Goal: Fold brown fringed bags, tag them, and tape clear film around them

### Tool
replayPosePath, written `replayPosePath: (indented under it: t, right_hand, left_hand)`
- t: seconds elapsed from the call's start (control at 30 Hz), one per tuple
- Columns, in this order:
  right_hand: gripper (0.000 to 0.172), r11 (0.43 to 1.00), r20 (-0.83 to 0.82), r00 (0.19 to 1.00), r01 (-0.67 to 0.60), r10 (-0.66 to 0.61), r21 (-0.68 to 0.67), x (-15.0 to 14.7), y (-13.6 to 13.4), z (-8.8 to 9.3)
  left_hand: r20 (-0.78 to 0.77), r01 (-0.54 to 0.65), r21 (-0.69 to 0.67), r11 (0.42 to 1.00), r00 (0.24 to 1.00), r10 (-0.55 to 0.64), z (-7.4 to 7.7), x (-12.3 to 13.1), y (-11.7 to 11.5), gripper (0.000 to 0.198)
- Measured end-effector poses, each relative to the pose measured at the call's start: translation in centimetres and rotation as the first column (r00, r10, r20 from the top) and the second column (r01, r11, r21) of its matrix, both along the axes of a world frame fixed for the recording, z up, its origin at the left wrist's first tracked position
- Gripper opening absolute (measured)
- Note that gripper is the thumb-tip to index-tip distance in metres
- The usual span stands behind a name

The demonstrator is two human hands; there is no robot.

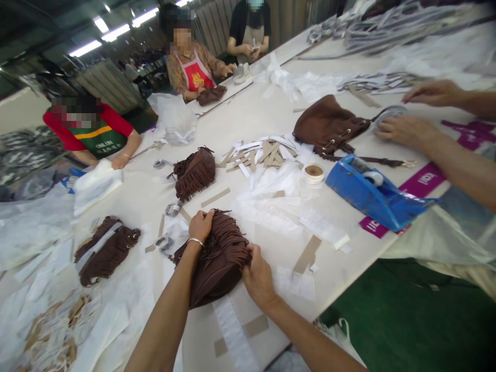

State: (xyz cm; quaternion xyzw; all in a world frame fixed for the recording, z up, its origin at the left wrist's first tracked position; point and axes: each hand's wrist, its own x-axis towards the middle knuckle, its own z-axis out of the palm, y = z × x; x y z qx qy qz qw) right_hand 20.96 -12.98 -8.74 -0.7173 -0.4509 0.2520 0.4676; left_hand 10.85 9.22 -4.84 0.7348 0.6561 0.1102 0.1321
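Note:
A brown suede bag with long fringes (219,256) lies on the white table (248,119) right in front of me. My left hand (200,226), a bangle on its wrist, is closed on the bag's top left corner. My right hand (258,276) grips the bag's right side, fingers curled into the fringes. Metal rings (166,243) lie just left of the bag.
Two more fringed bags lie nearby: a fringed bag (194,173) behind and a wrapped bag (104,250) at left. A blue tape dispenser (374,194), a tape roll (313,173) and paper strips (263,152) sit to the right. A co-worker's hands (406,129) handle a brown bag (327,126). Three people work at the far side.

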Motion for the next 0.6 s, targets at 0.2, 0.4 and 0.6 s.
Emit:
replayPosePath:
  t: [0.2,0.4,0.6]
  right_hand:
    - [0.06,0.992,0.054,0.993,-0.111,0.108,0.066,2.1,-0.6,0.7]
    - [0.043,0.975,0.216,0.968,-0.161,0.126,0.151,3.7,0.9,1.3]
    - [0.023,0.932,0.378,0.894,-0.322,0.241,0.167,5.3,1.2,0.4]
  left_hand:
    - [0.113,-0.045,0.026,0.999,0.993,0.041,0.0,-0.5,0.3,0.048]
    - [0.152,-0.041,0.043,0.998,0.988,0.034,-0.3,-0.4,0.2,0.047]
    - [0.104,-0.036,0.083,0.996,0.994,0.027,-0.7,-0.3,-0.1,0.045]
